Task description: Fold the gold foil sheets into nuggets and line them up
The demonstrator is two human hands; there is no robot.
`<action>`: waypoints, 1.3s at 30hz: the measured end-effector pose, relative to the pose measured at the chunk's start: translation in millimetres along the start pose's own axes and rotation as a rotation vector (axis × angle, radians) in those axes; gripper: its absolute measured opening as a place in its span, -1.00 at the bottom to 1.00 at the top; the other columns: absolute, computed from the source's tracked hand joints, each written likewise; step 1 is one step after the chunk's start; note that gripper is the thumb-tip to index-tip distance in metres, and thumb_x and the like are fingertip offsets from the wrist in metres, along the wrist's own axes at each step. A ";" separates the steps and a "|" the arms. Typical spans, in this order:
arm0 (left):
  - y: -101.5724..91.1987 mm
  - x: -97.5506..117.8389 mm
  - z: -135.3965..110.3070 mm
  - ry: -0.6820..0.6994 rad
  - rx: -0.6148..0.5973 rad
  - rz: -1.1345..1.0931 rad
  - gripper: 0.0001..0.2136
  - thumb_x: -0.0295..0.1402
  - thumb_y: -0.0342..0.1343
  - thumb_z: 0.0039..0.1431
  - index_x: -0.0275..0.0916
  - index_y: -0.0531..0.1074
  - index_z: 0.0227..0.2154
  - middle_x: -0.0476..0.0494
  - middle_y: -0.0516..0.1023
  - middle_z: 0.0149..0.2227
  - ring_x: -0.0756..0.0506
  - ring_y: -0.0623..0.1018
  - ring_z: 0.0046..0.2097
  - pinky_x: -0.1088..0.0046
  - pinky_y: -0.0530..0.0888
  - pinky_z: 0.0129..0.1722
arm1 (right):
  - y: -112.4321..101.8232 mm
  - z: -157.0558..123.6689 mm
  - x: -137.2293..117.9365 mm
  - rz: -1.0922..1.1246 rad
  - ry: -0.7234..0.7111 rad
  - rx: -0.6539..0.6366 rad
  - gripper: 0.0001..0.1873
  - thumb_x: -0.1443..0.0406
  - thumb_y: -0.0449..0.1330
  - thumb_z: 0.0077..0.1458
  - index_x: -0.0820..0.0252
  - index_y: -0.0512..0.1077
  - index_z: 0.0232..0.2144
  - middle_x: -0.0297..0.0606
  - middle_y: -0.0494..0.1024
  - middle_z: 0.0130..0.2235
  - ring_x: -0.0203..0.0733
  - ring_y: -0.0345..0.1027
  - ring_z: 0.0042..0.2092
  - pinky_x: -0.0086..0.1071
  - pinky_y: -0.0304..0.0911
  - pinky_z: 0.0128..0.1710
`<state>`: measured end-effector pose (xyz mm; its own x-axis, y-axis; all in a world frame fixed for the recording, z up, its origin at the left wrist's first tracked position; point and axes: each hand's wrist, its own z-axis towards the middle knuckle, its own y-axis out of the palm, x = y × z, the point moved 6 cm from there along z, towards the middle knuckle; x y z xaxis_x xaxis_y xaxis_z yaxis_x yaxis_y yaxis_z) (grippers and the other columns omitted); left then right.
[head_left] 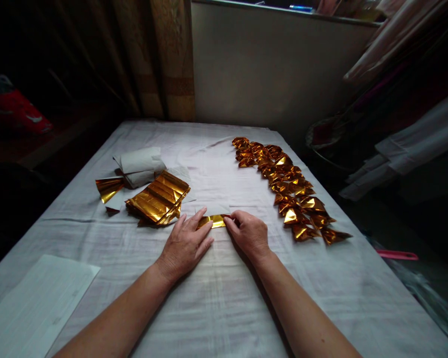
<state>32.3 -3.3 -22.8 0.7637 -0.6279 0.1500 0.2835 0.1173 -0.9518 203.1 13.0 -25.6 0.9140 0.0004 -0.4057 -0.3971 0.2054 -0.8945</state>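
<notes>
A narrow folded strip of gold foil paper [217, 221] lies on the cloth-covered table between my hands. My left hand [184, 244] rests on its left end, fingers spread and fairly flat. At the right end, my right hand [249, 231] pinches the strip between thumb and curled fingers. To the left is a stack of creased gold foil sheets [160, 197]. Behind that stack sits a roll of whitish paper [140, 161], with a curled gold piece [109, 189] beside it. Several folded gold foil shapes [285, 184] lie in rows along the table's right side.
White sheets [41, 303] lie at the table's front left. Past the right edge are a pink handle [397, 255] and hanging clothes [414, 139]. A curtain [175, 59] and a pale panel [261, 64] stand behind the table. A red bag [15, 112] is at far left.
</notes>
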 end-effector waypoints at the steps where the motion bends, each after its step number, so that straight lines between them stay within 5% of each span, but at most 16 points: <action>1: 0.5 -0.2 -0.2 -0.002 -0.001 0.000 -0.67 -0.25 0.00 0.32 -0.20 0.45 0.06 -0.36 0.27 0.30 -0.27 0.37 0.24 -0.04 0.27 0.22 | 0.2 -0.1 0.0 0.000 0.002 0.000 -0.79 0.15 0.19 0.19 0.10 0.51 -0.41 -0.34 0.60 -0.41 -0.25 0.41 -0.37 -0.42 0.01 -0.40; 7: -1.1 1.1 -0.6 -0.018 0.005 0.005 -0.66 -0.21 -0.01 0.33 -0.13 0.43 0.10 -0.16 0.46 0.19 -0.30 0.38 0.23 -0.11 0.19 0.25 | 0.6 0.3 0.2 0.004 0.021 0.001 -0.80 0.15 0.19 0.19 0.09 0.50 -0.41 -0.35 0.60 -0.41 -0.24 0.42 -0.37 -0.42 0.01 -0.40; 14: -8.1 14.1 -2.4 -0.016 0.023 0.032 -0.65 -0.22 0.01 0.33 -0.09 0.43 0.12 -0.13 0.48 0.17 -0.33 0.31 0.29 -0.19 0.00 0.31 | 0.8 1.4 2.5 0.052 0.039 0.021 -0.68 0.18 0.20 0.16 0.11 0.43 -0.04 -0.38 0.58 -0.40 -0.23 0.44 -0.38 -0.42 0.04 -0.41; 21: -2.1 17.3 -4.2 -0.024 -0.021 0.054 -0.65 -0.16 0.01 0.33 -0.03 0.42 0.12 -0.17 0.42 0.22 -0.34 0.35 0.26 -0.23 0.01 0.29 | 1.6 -1.2 -0.2 0.015 -0.024 0.037 -0.85 0.18 0.18 0.19 0.14 0.43 -0.33 -0.32 0.56 -0.35 -0.25 0.39 -0.36 -0.42 0.02 -0.40; 27: -0.5 16.1 -4.3 -0.027 -0.023 0.051 -0.62 -0.14 0.00 0.33 -0.03 0.37 0.16 -0.18 0.42 0.22 -0.34 0.37 0.24 -0.25 0.00 0.28 | 1.2 -4.0 -6.9 -0.029 -0.092 0.054 -0.77 0.11 0.23 0.15 0.14 0.41 -0.36 -0.32 0.50 -0.35 -0.24 0.35 -0.35 -0.42 0.03 -0.39; 39: -4.3 15.1 -4.3 -0.021 0.020 0.032 -0.66 -0.15 0.04 0.31 -0.01 0.44 0.09 -0.15 0.46 0.18 -0.30 0.40 0.21 -0.21 -0.06 0.31 | 3.3 -4.9 3.8 0.023 -0.100 0.011 -0.88 0.29 0.10 0.25 0.10 0.44 -0.30 -0.28 0.54 -0.25 -0.21 0.41 -0.25 -0.43 0.17 -0.31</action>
<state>40.1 -16.6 -17.6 0.7846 -0.6072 0.1253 0.2699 0.1525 -0.9507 204.8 8.9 -31.0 0.9088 0.1022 -0.4045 -0.4172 0.2155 -0.8829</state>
